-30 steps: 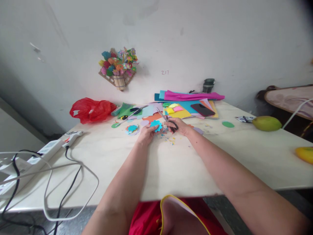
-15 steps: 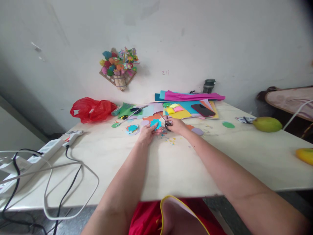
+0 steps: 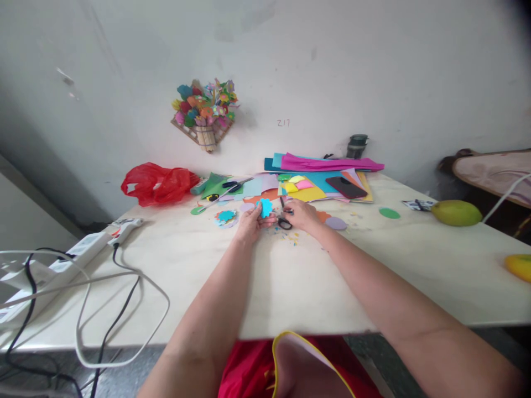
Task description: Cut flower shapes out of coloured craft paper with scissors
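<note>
Flower [image 3: 266,208], blue and scalloped, held near the middle of the bench [image 3: 282,287] between thumb and fingers of the left hand [image 3: 252,221]; clock positions are read from it. Right hand [image 3: 302,214], at 3 o'clock, grasps the scissors [image 3: 284,223], whose blades point toward 12 and stand apart from the petals; whether fingers pass through both loops cannot be told. Scraps [image 3: 293,239] lie at 5 o'clock, a stack [image 3: 226,216] of cut shapes at 9, spare scissors [image 3: 233,186] at 10. The step in hand appears to be shaping the petal edge or checking it. Further trimming would call for turning the flower and bringing the blades to its rim; if the outline is finished, for setting it down.
</note>
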### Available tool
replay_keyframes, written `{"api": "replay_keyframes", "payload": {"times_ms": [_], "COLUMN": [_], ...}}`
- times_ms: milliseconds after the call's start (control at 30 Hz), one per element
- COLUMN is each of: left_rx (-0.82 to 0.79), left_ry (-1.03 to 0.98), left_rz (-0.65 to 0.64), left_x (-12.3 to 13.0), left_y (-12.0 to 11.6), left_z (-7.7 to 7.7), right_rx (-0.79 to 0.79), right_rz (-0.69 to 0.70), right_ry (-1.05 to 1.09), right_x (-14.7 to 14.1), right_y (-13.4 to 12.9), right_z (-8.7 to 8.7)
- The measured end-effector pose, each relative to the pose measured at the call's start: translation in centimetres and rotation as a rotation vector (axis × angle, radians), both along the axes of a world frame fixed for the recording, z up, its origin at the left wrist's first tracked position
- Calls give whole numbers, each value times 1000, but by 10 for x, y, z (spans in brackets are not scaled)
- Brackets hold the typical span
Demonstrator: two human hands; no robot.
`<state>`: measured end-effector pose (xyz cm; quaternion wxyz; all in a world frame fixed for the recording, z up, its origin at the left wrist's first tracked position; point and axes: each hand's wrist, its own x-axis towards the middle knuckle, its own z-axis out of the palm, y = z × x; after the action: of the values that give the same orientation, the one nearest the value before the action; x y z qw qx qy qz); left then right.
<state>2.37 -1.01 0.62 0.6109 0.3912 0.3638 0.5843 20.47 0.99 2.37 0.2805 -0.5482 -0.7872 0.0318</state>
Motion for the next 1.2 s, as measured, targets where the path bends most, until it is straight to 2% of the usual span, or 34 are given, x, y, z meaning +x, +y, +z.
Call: {"api": "replay_keyframes", "payload": {"times_ms": [100,267,367,567,1200], "left_rx": [9,29,35,51,41], "left_ry": [33,57,69,70,67], "left_rz": [32,35,41,25,13], "left_x": [0,-1,-1,-1,-3], "left_y": [-1,0,1,1,2], "left_z": [0,-2,-4,-3,-6], "right_rx": [-81,-356,-468,-570,-601], "right_rz": [45,370,464,563,538], "right_ry": [255,749,878,885,896], "right_x": [0,3,3,-4,-7], "right_y": [3,4,2,-1,-2], "right_z": [0,3,6,7,5]}}
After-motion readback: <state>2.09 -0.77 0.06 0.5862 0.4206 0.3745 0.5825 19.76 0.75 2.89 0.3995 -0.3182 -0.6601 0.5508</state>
